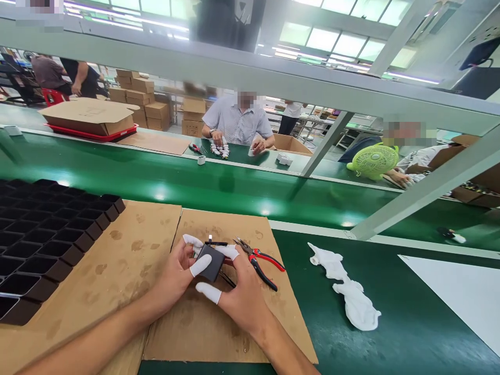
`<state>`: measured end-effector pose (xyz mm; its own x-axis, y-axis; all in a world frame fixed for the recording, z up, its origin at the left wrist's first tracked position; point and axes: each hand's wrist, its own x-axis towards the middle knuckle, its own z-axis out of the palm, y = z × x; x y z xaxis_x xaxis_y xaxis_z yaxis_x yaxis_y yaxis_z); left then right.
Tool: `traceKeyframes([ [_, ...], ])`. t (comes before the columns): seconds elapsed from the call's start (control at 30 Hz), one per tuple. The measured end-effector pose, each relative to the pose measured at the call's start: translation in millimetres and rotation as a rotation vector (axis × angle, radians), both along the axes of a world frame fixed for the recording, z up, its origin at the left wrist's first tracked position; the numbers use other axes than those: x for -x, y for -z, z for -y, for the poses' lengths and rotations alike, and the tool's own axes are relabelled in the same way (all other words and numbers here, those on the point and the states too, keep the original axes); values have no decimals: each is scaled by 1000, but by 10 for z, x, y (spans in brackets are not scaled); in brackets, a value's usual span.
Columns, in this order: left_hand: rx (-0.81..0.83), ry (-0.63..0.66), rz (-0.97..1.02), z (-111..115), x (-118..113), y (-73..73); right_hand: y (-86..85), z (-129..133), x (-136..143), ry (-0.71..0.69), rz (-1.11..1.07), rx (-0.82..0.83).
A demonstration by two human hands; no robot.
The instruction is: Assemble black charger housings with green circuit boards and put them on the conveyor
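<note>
Above the brown cardboard [219, 333], I see the left hand [177, 271] holding a black box [213, 266] between thumb and fingers; the right hand [242, 287] is spread beside it, thumb apart, near the red-and-black pliers [253, 255].

black box [213, 262]: squarish, matte, tilted
box face: plain
box spot: between left hand [178, 270] and right hand [245, 285], over cardboard [213, 336]
</note>
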<state>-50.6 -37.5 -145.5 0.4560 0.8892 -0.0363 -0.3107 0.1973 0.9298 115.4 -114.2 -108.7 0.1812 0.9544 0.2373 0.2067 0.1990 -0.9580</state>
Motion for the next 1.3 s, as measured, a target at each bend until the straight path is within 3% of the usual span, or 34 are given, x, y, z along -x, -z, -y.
traceKeyframes([
  [0.17, -44, 15, 29, 24, 57, -53, 75, -79, -2, 21, -295, 91],
  [0.3, -139, 22, 53, 2, 139, -125, 183, -130, -72, 117, -516, 111],
  [0.4, -173, -11, 20, -15, 139, -83, 255, -128, -115, 197, -592, 102],
  [0.6, -200, -27, -39, 10, 61, 75, 343, -126, -179, 294, -587, 74],
  [0.8, -187, -26, -51, 32, 70, 36, 380, -99, -220, 348, -447, 2],
  [0.9, -167, -100, -20, 53, 37, 12, 305, -151, -265, 368, -328, -68],
  [1.0, -158, -176, 7, 58, -1, 0, 122, -457, -438, 323, -153, -111],
  [1.13, -160, -232, -34, 8, -5, 5, -135, -1253, -819, 258, 161, -93],
  [1.23, -139, -337, -55, -78, -2, 13, -192, -1824, -983, 297, 318, -26],
  [1.3, -130, -432, -55, -161, -9, -17, -178, -2057, -985, 324, 386, 19],
])
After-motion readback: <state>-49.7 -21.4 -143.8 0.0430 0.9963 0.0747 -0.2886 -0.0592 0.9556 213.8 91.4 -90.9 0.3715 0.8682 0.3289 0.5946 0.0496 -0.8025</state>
